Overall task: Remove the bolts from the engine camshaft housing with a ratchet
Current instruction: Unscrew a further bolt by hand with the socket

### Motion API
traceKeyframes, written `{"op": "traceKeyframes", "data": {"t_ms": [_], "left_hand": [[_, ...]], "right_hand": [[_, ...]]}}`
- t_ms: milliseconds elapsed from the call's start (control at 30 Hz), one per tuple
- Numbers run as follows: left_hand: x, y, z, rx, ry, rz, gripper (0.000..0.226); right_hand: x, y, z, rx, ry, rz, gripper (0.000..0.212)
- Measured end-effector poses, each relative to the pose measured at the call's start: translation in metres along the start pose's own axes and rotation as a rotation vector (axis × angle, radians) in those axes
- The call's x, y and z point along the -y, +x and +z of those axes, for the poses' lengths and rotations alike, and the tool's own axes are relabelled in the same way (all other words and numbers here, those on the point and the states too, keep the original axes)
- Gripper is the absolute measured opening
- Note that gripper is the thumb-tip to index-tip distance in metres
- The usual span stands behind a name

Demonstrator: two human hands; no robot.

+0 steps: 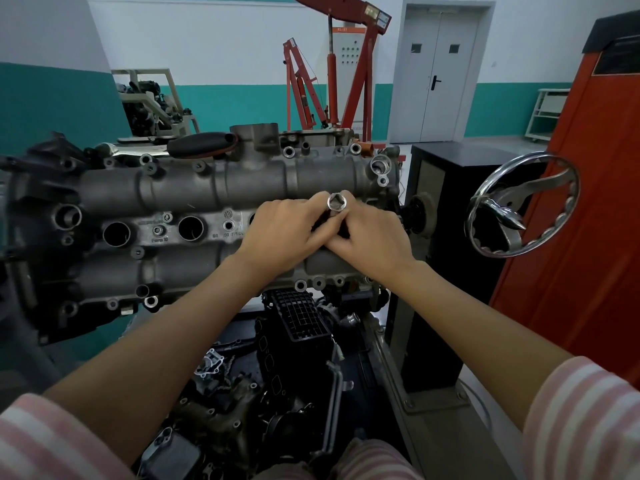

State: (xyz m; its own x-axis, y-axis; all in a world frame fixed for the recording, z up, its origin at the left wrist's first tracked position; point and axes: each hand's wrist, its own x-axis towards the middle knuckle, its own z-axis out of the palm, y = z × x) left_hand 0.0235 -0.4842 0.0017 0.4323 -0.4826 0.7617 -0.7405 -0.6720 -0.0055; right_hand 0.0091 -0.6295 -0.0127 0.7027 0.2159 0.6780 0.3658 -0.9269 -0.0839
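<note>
The workshop has white walls with a teal band along the lower part, a grey double door (438, 72) at the back and a red engine hoist (341, 69) standing in front of the wall. At the far left, behind the work area, another engine sits on a pale stand (154, 102). Across the middle of the view lies the grey camshaft housing (180, 188) of an engine mounted on a stand, its two long humps running left to right with round plug wells and small bolt bosses between them. A black-handled tool (202, 143) rests on the far edge of the housing. Toward the right end of the housing, the left hand (280, 233) curls its fingers round the dark body of a tool, and the right hand (372, 237) closes over it from the other side, the two hands touching. Between their fingertips a shiny chrome socket (337, 201) points its open hex end up at the camera. Below the housing, dark engine parts (277, 358) lie in a heap. To the right stand a chrome handwheel (523, 206) and an orange-red cabinet (588, 202).
</note>
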Motion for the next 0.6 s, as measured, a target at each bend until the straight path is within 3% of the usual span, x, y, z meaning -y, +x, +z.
{"op": "traceKeyframes", "data": {"t_ms": [200,333,600], "left_hand": [[0.0027,-0.0002,0.0002,0.002,-0.017,-0.045,0.063],[0.0009,0.0001,-0.0003,0.045,0.032,-0.014,0.065],[-0.0025,0.0002,-0.0019,0.046,0.0,0.001,0.029]], "right_hand": [[0.0019,-0.0021,-0.0011,0.001,0.009,-0.019,0.035],[0.0011,-0.0029,0.0,-0.016,0.013,-0.006,0.028],[0.0019,-0.0027,-0.0005,-0.02,0.017,-0.008,0.028]]}}
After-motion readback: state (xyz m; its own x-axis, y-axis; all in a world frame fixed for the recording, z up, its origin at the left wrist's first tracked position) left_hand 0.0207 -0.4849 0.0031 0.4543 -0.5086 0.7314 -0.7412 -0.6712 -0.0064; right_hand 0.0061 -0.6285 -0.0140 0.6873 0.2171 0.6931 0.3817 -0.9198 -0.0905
